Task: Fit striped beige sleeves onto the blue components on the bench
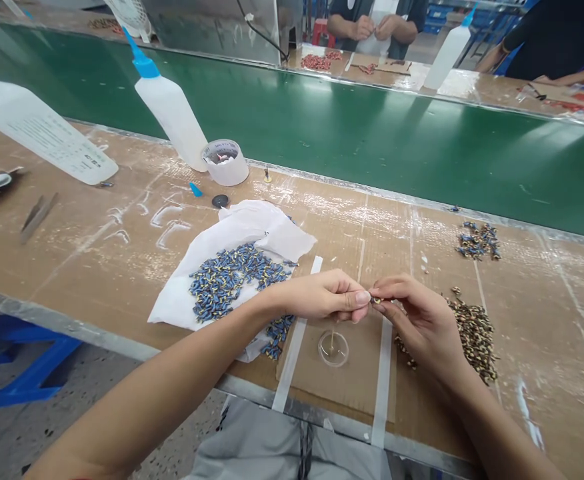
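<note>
left hand (pixel 339 297) and right hand (pixel 422 320) together at one tiny part (pixel 376 301)

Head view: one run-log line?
left hand: pinching small part | right hand: pinching same part | clear dish: on cardboard | blue-and-yellow pieces: on white sheet | brownish pieces: beside right hand

A factory assembly workshop; a long green belt (pixel 322 137); on the belt's near side, a bench (pixel 537 333) with heaped blue parts (pixel 217 280); beyond the belt, people (pixel 562 33) at another bench (pixel 497 85).
</note>
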Motion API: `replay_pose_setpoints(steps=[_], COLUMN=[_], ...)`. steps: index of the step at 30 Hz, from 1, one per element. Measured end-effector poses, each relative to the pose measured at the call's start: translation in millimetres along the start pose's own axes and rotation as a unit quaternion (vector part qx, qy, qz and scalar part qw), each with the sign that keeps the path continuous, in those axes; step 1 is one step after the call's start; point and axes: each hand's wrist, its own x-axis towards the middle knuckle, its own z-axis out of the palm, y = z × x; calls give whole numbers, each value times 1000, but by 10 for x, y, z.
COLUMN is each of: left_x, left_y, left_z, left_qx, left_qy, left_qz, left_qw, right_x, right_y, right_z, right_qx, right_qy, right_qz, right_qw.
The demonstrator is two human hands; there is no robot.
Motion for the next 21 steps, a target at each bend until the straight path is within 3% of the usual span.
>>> replay_pose_setpoints(steps=[4, 7, 14, 21], left_x=[23, 38, 97, 118], left_y=[1, -6, -93, -181], left_z=[12, 24, 34, 48], left_qx=[99, 219, 387, 415], left_qy=[79, 136, 174, 188], left_qz=[39, 71, 102, 92], left_qw=[991, 964, 900, 885], right_x=[7, -2, -12, -10], right_y=[37, 57, 83, 162], right_z=[-3, 13, 55, 75], right_qx=[29, 57, 143, 166], right_qy=[24, 35, 56, 33], right_qz=[57, 112, 206, 218], right_qw=[998, 991, 966, 961])
